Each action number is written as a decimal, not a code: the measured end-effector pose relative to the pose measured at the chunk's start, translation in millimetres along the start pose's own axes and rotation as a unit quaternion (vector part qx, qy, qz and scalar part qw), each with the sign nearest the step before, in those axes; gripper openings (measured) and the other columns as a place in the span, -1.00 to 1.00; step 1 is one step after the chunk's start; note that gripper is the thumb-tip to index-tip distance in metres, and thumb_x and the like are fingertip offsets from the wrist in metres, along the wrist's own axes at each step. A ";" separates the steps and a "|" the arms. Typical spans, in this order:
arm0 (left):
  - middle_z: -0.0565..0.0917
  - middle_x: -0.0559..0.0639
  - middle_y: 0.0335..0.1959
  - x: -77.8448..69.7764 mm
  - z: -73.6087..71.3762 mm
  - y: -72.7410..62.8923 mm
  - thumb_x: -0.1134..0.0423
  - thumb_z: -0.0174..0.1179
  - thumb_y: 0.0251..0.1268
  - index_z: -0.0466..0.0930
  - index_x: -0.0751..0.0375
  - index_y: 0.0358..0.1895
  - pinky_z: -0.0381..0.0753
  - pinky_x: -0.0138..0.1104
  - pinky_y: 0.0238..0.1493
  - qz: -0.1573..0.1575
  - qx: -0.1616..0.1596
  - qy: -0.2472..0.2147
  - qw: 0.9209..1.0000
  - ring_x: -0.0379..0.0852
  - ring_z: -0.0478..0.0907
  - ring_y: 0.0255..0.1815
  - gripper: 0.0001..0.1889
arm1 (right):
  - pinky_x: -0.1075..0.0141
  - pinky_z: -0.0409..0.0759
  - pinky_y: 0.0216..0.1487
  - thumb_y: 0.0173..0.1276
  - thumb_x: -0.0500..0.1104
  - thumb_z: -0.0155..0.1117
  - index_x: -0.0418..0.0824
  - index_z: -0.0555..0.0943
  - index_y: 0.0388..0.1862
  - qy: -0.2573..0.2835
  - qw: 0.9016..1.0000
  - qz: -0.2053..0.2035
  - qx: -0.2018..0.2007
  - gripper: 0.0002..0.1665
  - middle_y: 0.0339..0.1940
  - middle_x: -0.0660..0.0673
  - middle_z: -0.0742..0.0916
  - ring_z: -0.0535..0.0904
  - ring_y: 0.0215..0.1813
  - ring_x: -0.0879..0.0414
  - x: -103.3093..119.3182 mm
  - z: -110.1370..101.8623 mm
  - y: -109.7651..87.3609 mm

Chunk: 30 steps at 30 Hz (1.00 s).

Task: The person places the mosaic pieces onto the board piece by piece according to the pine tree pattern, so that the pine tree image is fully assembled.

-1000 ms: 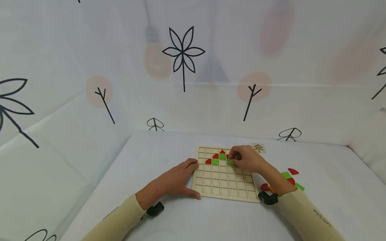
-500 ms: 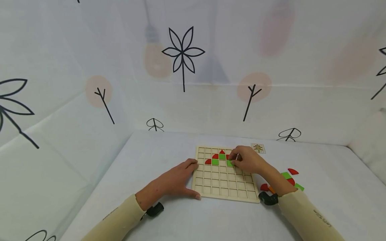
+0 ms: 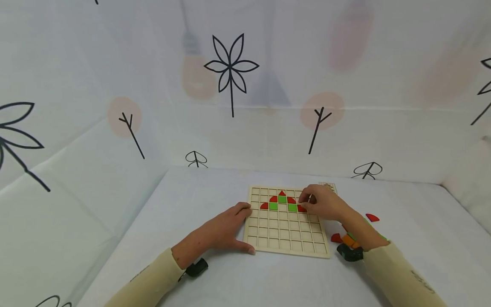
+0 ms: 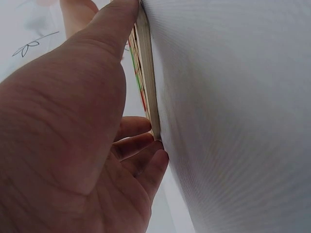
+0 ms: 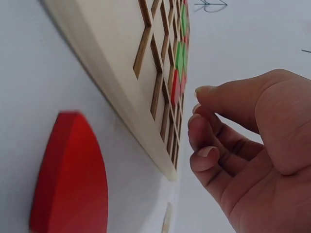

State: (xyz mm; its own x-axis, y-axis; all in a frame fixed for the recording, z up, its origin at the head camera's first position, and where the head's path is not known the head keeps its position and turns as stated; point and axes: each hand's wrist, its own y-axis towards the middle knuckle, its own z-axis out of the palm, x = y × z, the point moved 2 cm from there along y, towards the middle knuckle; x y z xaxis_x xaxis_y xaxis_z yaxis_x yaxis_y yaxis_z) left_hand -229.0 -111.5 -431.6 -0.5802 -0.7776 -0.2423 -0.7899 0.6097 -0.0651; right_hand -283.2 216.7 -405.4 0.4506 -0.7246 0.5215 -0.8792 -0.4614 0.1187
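A wooden grid board (image 3: 274,233) lies on the white table, with a small shape of pieces in its upper cells: a red triangle (image 3: 282,193), several green squares (image 3: 281,199) and red quarter-round pieces (image 3: 264,206). My left hand (image 3: 229,227) rests against the board's left side, fingers along the edge and thumb by the near corner. Over the right side hovers my right hand (image 3: 325,203), beside the red piece (image 3: 302,208) in its cell. In the right wrist view its fingers are loosely bent, nothing visible between them, apart from the board.
Loose pieces lie right of the board, partly under the right forearm: red pieces (image 3: 336,238), orange pieces (image 3: 348,240) and some green. One red piece (image 3: 372,217) sits farther out. Behind the right hand is a partly hidden pattern card (image 3: 330,186). White printed cloth surrounds the table.
My right hand has shifted right, off the green square, uncovering red pieces at the shape's right side. It now covers part of the card. The left hand stays in place.
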 end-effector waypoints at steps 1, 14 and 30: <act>0.14 -0.06 0.69 0.4 0.2 -0.2 -0.66 0.29 0.00 0.15 0.12 0.69 0.35 -0.21 0.59 0.000 0.001 -0.001 1.000 -0.09 0.20 0.67 0.30 | 0.30 0.58 -0.28 0.43 -0.31 0.43 -0.16 0.75 -0.17 -0.002 1.000 -0.003 -0.001 -0.93 -0.29 0.03 0.71 0.53 -0.29 0.11 -0.5 -2.0 -1.7; 0.13 -0.05 0.70 1.8 2.1 -0.2 -0.67 0.27 0.01 0.14 0.12 0.70 0.32 -0.21 0.60 0.004 0.000 0.004 1.000 -0.08 0.19 0.68 0.30 | 0.36 0.57 -0.36 0.42 -0.32 0.44 -0.16 0.75 -0.18 -0.007 1.000 0.016 -0.006 -0.92 -0.29 0.02 0.64 0.52 -0.29 0.10 -6.4 -17.4 -33.3; 0.13 -0.06 0.70 0.3 1.3 -0.7 -0.67 0.26 0.01 0.13 0.12 0.71 0.31 -0.21 0.61 0.002 0.001 0.002 1.000 -0.09 0.18 0.68 0.30 | 0.39 0.61 -0.34 0.37 -0.34 0.47 -0.11 0.75 -0.16 -0.041 0.999 0.022 -0.008 -0.85 -0.22 0.09 0.69 0.54 -0.26 0.20 -19.7 -30.0 -79.1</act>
State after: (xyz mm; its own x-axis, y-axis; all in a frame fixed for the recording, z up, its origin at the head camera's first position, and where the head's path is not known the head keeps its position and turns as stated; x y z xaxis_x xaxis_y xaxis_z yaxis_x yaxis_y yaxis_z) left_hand -228.4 -112.0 -432.9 -0.5843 -0.7755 -0.2393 -0.7870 0.6134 -0.0659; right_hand -227.2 282.9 -399.7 0.4218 -0.7836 0.4562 -0.9007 -0.4201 0.1111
